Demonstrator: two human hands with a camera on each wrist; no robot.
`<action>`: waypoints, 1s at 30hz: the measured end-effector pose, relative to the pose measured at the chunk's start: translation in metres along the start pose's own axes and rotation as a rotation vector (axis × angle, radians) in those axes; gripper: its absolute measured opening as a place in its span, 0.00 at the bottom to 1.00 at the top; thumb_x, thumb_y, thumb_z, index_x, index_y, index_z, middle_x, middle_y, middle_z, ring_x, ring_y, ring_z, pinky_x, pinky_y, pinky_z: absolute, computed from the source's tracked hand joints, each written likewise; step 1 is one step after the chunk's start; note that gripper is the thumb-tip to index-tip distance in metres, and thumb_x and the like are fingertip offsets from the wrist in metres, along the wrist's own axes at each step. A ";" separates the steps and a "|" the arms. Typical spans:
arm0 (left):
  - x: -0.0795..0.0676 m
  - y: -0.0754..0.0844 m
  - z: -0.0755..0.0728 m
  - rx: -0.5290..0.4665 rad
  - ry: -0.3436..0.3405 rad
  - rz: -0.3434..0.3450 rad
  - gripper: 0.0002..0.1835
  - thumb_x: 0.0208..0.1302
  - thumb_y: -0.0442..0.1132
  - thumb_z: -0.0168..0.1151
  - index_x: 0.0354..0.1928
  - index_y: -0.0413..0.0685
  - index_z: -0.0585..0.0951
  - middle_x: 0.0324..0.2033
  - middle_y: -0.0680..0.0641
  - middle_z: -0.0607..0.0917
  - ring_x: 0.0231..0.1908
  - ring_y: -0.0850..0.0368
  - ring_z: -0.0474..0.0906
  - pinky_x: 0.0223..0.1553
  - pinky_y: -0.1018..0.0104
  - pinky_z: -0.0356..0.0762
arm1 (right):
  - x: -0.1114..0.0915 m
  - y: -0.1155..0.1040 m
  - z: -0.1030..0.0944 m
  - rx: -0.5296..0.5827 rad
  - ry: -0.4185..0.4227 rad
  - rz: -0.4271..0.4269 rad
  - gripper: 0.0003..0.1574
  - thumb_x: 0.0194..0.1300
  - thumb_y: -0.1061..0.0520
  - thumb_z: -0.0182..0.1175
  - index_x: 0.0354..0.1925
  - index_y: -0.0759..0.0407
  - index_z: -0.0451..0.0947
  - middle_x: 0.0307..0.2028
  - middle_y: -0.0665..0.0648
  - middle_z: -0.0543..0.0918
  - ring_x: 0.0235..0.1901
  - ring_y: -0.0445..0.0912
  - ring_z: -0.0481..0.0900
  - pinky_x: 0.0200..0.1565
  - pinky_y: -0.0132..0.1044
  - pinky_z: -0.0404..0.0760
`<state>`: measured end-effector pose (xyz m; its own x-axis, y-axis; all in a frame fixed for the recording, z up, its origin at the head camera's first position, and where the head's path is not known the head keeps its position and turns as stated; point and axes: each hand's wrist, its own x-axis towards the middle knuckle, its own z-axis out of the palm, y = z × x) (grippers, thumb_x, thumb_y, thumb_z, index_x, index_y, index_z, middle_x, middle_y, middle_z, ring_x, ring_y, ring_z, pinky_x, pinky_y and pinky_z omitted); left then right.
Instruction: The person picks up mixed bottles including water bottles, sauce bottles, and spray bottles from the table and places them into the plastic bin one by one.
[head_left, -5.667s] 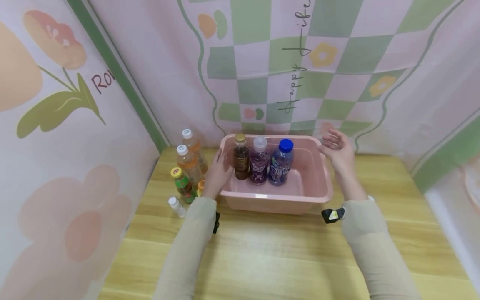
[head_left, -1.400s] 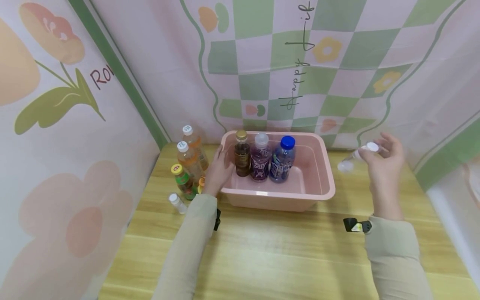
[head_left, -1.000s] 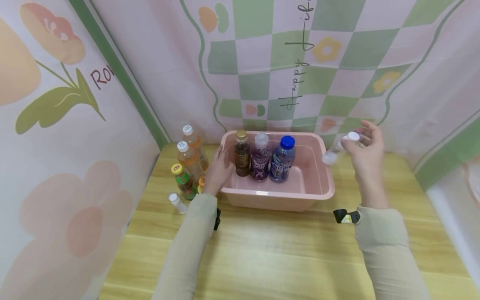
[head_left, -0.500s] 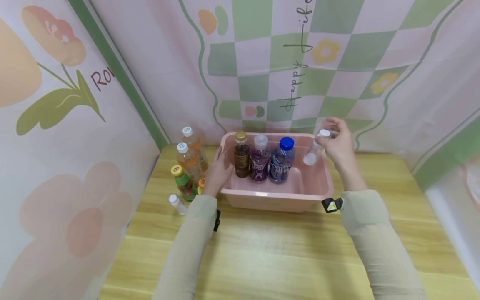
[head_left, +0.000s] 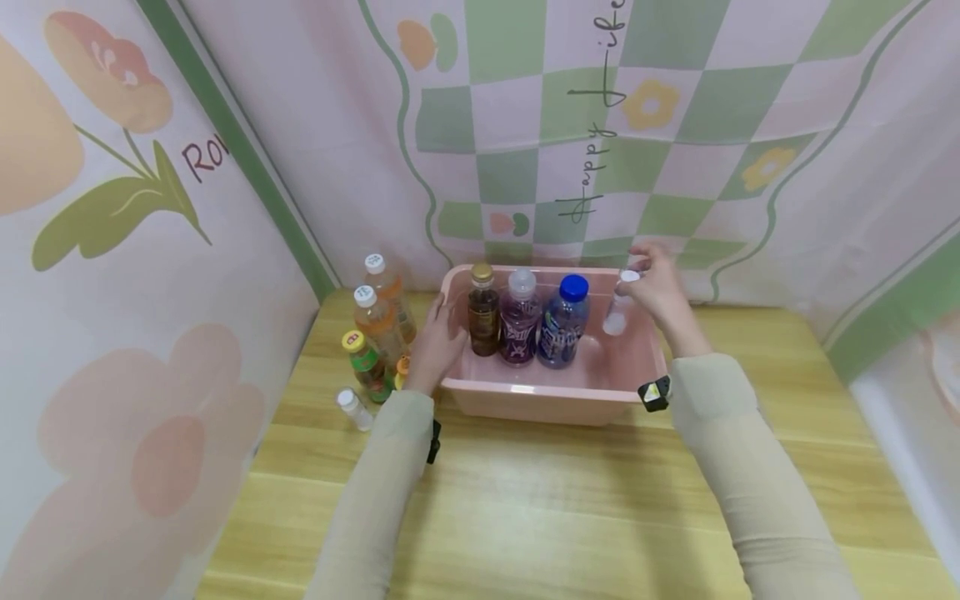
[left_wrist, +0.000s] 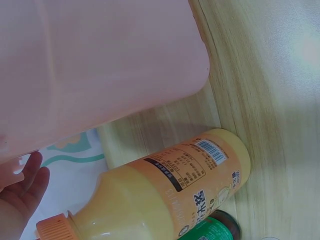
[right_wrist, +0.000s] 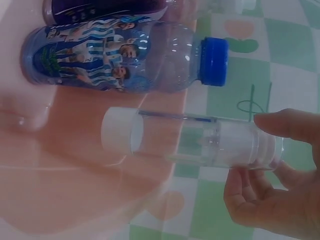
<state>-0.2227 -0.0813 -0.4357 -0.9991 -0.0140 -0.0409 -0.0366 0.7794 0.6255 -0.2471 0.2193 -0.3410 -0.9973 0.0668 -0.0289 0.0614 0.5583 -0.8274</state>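
Over the right end of the pink plastic tub [head_left: 525, 396], my right hand [head_left: 660, 287] pinches the top of a slim clear bottle [head_left: 617, 317] with white ends. The right wrist view shows thumb and fingers on opposite sides of this clear bottle [right_wrist: 175, 137]. My left hand [head_left: 437, 346] grips the tub's left rim; only some of its fingers [left_wrist: 35, 182] show in the left wrist view. Standing inside the tub are a brown bottle with a gold cap [head_left: 483, 321], a purple drink bottle [head_left: 519, 325] and a blue-capped bottle [head_left: 562, 329].
Left of the tub stand two white-capped bottles [head_left: 378, 325], a green-labelled bottle with a yellow cap [head_left: 367, 367] and a small white-capped bottle [head_left: 355, 408]. An orange-capped bottle [left_wrist: 155, 192] is mostly hidden by my left arm in the head view. A patterned curtain hangs behind.
My right hand has brought the clear bottle leftward from the table's right side, past the tub's right rim, and lowered it into the tub's opening. My left hand stays on the rim.
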 end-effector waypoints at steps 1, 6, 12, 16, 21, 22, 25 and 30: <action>0.000 0.000 0.000 0.002 0.000 -0.001 0.32 0.66 0.43 0.53 0.71 0.49 0.61 0.76 0.49 0.51 0.68 0.44 0.65 0.66 0.50 0.68 | 0.002 0.001 0.001 -0.003 -0.017 0.001 0.44 0.51 0.74 0.57 0.67 0.73 0.56 0.54 0.75 0.68 0.46 0.56 0.70 0.28 0.16 0.69; 0.000 -0.001 0.000 0.013 0.000 -0.003 0.31 0.67 0.44 0.53 0.71 0.49 0.61 0.76 0.49 0.51 0.68 0.45 0.65 0.66 0.51 0.68 | 0.009 0.009 0.006 -0.034 -0.090 0.023 0.44 0.52 0.73 0.55 0.67 0.74 0.55 0.53 0.75 0.68 0.46 0.58 0.71 0.32 0.22 0.72; 0.001 -0.001 0.001 0.007 0.009 0.002 0.31 0.66 0.43 0.54 0.71 0.49 0.61 0.75 0.49 0.52 0.67 0.44 0.65 0.66 0.50 0.68 | 0.019 0.019 0.011 -0.068 -0.122 0.019 0.44 0.54 0.70 0.58 0.68 0.72 0.55 0.55 0.76 0.69 0.49 0.60 0.71 0.42 0.35 0.73; 0.001 -0.001 0.001 0.003 0.013 0.008 0.31 0.66 0.42 0.55 0.71 0.48 0.62 0.75 0.47 0.53 0.67 0.44 0.65 0.66 0.50 0.68 | 0.026 0.025 0.011 -0.081 -0.148 0.011 0.44 0.56 0.69 0.59 0.69 0.71 0.54 0.57 0.76 0.68 0.51 0.61 0.70 0.45 0.39 0.74; 0.002 -0.003 0.001 -0.010 0.018 0.010 0.31 0.66 0.42 0.54 0.71 0.49 0.62 0.75 0.47 0.53 0.66 0.43 0.67 0.65 0.49 0.70 | 0.033 0.030 0.012 -0.096 -0.180 -0.010 0.41 0.56 0.71 0.57 0.67 0.73 0.57 0.56 0.75 0.69 0.54 0.64 0.70 0.41 0.32 0.74; 0.002 -0.003 0.001 -0.012 0.017 0.009 0.31 0.66 0.43 0.54 0.71 0.49 0.62 0.75 0.48 0.52 0.66 0.43 0.67 0.64 0.49 0.70 | 0.034 0.031 0.012 -0.096 -0.190 -0.013 0.40 0.56 0.71 0.57 0.66 0.73 0.58 0.56 0.76 0.69 0.55 0.65 0.69 0.39 0.29 0.73; 0.003 -0.004 0.002 -0.018 0.013 0.010 0.32 0.65 0.43 0.53 0.71 0.50 0.61 0.75 0.49 0.52 0.66 0.42 0.68 0.64 0.49 0.71 | 0.036 0.034 0.013 -0.091 -0.226 -0.019 0.37 0.55 0.73 0.55 0.64 0.75 0.61 0.57 0.77 0.69 0.57 0.66 0.69 0.34 0.21 0.70; 0.003 -0.004 0.002 -0.023 0.004 0.007 0.32 0.66 0.42 0.53 0.72 0.51 0.60 0.76 0.49 0.51 0.66 0.43 0.66 0.64 0.48 0.70 | 0.039 0.038 0.017 -0.069 -0.268 0.003 0.37 0.53 0.74 0.52 0.63 0.75 0.62 0.59 0.77 0.69 0.57 0.64 0.70 0.33 0.17 0.70</action>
<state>-0.2257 -0.0826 -0.4400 -0.9994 -0.0112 -0.0333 -0.0301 0.7647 0.6437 -0.2847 0.2293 -0.3829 -0.9714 -0.1474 -0.1860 0.0576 0.6139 -0.7873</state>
